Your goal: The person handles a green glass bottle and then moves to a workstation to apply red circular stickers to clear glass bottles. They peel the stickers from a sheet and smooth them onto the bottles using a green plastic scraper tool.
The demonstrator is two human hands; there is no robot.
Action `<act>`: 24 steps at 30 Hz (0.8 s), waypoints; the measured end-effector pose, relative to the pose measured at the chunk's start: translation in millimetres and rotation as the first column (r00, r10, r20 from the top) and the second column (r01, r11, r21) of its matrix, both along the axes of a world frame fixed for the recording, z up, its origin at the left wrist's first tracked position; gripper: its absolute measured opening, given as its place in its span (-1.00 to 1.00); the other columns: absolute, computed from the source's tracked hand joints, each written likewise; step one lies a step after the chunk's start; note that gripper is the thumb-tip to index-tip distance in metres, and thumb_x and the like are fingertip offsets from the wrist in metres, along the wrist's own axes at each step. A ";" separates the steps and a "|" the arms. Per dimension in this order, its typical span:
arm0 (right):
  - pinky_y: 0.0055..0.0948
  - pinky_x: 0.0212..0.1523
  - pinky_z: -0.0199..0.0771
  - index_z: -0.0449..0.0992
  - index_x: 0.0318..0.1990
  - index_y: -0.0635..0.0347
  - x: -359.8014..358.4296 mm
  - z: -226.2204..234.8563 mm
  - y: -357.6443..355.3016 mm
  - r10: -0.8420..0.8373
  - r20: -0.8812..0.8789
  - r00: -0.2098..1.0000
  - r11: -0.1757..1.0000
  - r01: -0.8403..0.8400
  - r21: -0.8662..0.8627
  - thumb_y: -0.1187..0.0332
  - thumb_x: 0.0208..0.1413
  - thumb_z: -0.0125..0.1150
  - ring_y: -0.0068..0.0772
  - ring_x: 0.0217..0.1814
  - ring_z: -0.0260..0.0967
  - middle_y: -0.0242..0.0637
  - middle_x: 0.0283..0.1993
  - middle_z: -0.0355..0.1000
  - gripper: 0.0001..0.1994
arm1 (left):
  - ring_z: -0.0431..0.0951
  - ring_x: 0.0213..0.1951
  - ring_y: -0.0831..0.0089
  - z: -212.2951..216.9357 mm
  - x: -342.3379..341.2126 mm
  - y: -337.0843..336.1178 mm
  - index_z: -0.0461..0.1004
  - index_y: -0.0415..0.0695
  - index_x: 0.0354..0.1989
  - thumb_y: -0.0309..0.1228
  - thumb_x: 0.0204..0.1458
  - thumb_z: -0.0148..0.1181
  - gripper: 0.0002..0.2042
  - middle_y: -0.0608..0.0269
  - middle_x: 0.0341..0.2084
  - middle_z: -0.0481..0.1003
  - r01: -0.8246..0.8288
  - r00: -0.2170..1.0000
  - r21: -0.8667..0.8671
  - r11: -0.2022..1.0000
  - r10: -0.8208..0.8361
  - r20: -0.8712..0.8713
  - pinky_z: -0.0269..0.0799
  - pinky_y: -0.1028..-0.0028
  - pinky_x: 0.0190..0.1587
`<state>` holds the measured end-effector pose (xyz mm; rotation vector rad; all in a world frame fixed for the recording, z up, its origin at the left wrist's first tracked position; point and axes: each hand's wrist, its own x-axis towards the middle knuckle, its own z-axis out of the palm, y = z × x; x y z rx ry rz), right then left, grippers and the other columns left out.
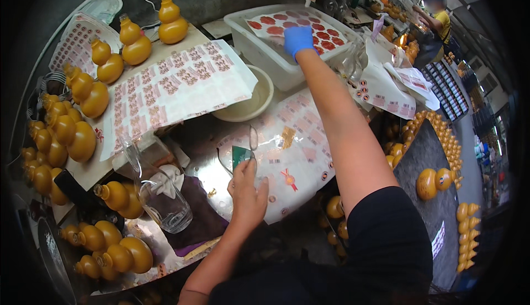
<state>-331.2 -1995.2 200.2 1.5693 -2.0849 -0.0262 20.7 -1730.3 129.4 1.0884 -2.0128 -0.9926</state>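
My left hand [248,192], bare, is over the metal work surface with its fingers closed on a small flat green piece [241,155]. A thin dark rim and a clear loop [253,138] show beside that piece; I cannot tell what they belong to. My right hand [298,41], in a blue glove, reaches to the far side and rests on a white sheet of red round decals [270,25]. This sheet lies across a white plastic tub [243,35]. The right fingers are hidden by the back of the glove.
Yellow gourd-shaped bottles [83,139] crowd the left side. A decal sheet [165,87] lies on a board near a round basin [265,98]. A clear glass pitcher [175,219] stands left of my left hand. A person [439,20] works at the far right.
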 end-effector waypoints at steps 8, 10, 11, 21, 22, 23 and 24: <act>-0.13 -0.24 0.30 0.60 -0.42 0.00 15.1 63.8 55.8 0.153 -0.097 0.983 0.941 -0.175 -0.289 0.32 -0.13 0.15 -0.20 -0.29 0.52 -0.24 -0.40 0.55 -0.87 | 0.25 0.20 0.21 38.7 44.7 19.0 0.28 -0.32 0.19 -0.46 0.12 0.03 -0.56 0.00 0.14 0.24 0.130 0.962 0.127 0.983 -0.094 -0.256 0.07 0.37 0.27; -0.16 -0.24 0.27 0.58 -0.46 0.00 31.3 72.7 89.4 0.207 -0.109 0.972 0.910 -0.232 -0.343 0.31 -0.14 0.16 -0.21 -0.31 0.51 -0.26 -0.43 0.53 -0.90 | 0.24 0.21 0.26 46.5 57.4 22.5 0.30 -0.31 0.20 -0.47 0.13 0.01 -0.57 0.03 0.15 0.25 0.152 0.939 0.174 0.973 -0.087 -0.333 0.06 0.38 0.27; -0.18 -0.24 0.26 0.56 -0.47 0.00 44.4 73.3 111.7 0.238 -0.120 0.964 0.892 -0.266 -0.367 0.30 -0.15 0.17 -0.21 -0.32 0.50 -0.27 -0.44 0.52 -0.91 | 0.25 0.20 0.28 49.9 65.1 26.0 0.30 -0.30 0.21 -0.46 0.14 0.00 -0.57 0.06 0.15 0.25 0.159 0.929 0.184 0.970 -0.084 -0.361 0.06 0.38 0.26; -0.24 -0.28 0.14 0.36 -0.55 0.04 107.3 -16.2 269.0 0.436 0.064 0.898 0.858 -0.394 -0.329 0.41 -0.22 0.18 -0.20 -0.44 0.33 -0.30 -0.57 0.33 -0.90 | 0.29 0.21 0.33 64.6 106.8 68.9 0.29 -0.33 0.21 -0.45 0.17 -0.09 -0.58 0.10 0.17 0.26 0.122 0.857 0.243 0.962 0.022 -0.514 0.11 0.38 0.27; -0.24 -0.28 0.14 0.35 -0.55 0.04 115.2 -23.7 275.4 0.437 0.077 0.896 0.861 -0.392 -0.323 0.42 -0.23 0.18 -0.20 -0.44 0.33 -0.31 -0.57 0.33 -0.89 | 0.28 0.21 0.33 63.6 110.3 72.7 0.29 -0.33 0.21 -0.45 0.17 -0.10 -0.58 0.10 0.17 0.26 0.123 0.850 0.266 0.956 0.037 -0.525 0.11 0.38 0.27; -0.24 -0.28 0.15 0.34 -0.55 0.04 122.6 -28.7 280.6 0.443 0.106 0.890 0.866 -0.395 -0.306 0.42 -0.23 0.18 -0.18 -0.43 0.33 -0.29 -0.57 0.32 -0.89 | 0.29 0.20 0.35 62.7 112.4 75.4 0.29 -0.32 0.21 -0.45 0.18 -0.09 -0.58 0.10 0.17 0.27 0.132 0.831 0.273 0.953 0.044 -0.555 0.10 0.38 0.27; -0.23 -0.25 0.15 0.37 -0.53 0.04 130.8 -33.3 286.0 0.425 0.111 0.899 0.885 -0.386 -0.261 0.41 -0.23 0.18 -0.20 -0.40 0.34 -0.30 -0.55 0.34 -0.91 | 0.29 0.20 0.35 62.0 114.8 78.6 0.30 -0.32 0.21 -0.45 0.18 -0.08 -0.58 0.10 0.17 0.27 0.130 0.822 0.283 0.950 0.057 -0.566 0.10 0.38 0.28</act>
